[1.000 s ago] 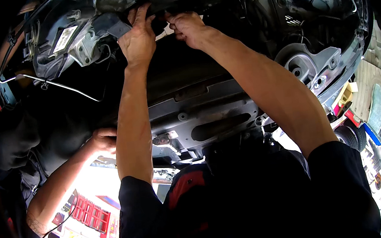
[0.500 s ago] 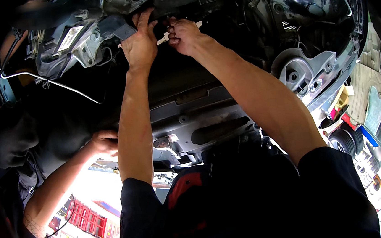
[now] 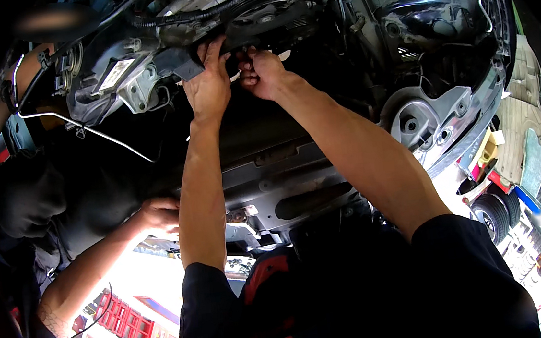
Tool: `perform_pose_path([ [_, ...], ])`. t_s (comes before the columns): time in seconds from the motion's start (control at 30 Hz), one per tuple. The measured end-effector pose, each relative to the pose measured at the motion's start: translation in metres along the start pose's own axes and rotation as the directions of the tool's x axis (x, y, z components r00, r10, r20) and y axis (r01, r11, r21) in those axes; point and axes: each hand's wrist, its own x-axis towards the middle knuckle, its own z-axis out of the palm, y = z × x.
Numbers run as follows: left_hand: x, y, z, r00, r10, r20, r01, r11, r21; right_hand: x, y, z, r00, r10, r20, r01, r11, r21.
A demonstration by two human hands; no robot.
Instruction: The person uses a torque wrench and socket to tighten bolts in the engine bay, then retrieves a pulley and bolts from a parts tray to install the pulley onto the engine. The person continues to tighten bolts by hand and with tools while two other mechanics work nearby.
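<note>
Both my arms reach up into the underside of a car's engine bay. My left hand (image 3: 208, 87) is raised with fingers stretched upward against dark parts, beside a dark grey plastic block (image 3: 184, 65). Just right of it, my right hand (image 3: 264, 73) has its fingers curled and pinched together below a black ribbed pulley (image 3: 266, 18). Whatever those fingertips hold is too dark to make out. Left of my hands sits a silver metal bracket (image 3: 138, 94) next to a part with a white label (image 3: 115, 74).
A co-worker's hand (image 3: 160, 217) touches the car's underside at the left. A thin metal pipe (image 3: 94, 130) runs below the bracket. A grey crossmember (image 3: 312, 197) spans beneath my arms, with a metal mount (image 3: 412, 123) at right. Tyres (image 3: 491, 213) and red racks (image 3: 125, 320) stand beyond.
The view has shifted slightly, so the car parts appear a little lower. Both my hands stay at about the same spot under the pulley, the right one still curled.
</note>
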Motion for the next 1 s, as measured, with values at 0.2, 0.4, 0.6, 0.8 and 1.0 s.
perform_pose_path([
  [0.2,0.000,0.001,0.003,1.000,-0.008,-0.008,0.008,1.000,0.003,0.004,0.001,-0.005,0.993,0.011,0.117,-0.023,0.995,0.100],
  [0.4,-0.002,-0.004,0.003,0.999,-0.025,-0.032,0.025,1.000,-0.005,-0.005,0.003,0.000,1.000,0.026,0.015,-0.027,0.994,0.102],
  [0.6,-0.010,-0.019,0.008,0.983,-0.182,-0.029,0.182,0.983,0.003,0.009,0.001,-0.005,0.998,-0.023,0.057,0.019,0.997,0.081],
  [0.8,-0.028,-0.025,0.013,0.158,-0.551,0.819,0.727,-0.496,-0.474,0.012,0.000,-0.013,0.992,0.063,0.111,-0.075,0.991,0.108],
  [1.0,-0.008,-0.002,0.053,0.386,-0.254,0.887,0.414,-0.811,-0.413,0.009,-0.006,-0.013,0.983,0.062,0.170,-0.071,0.996,0.046],
])
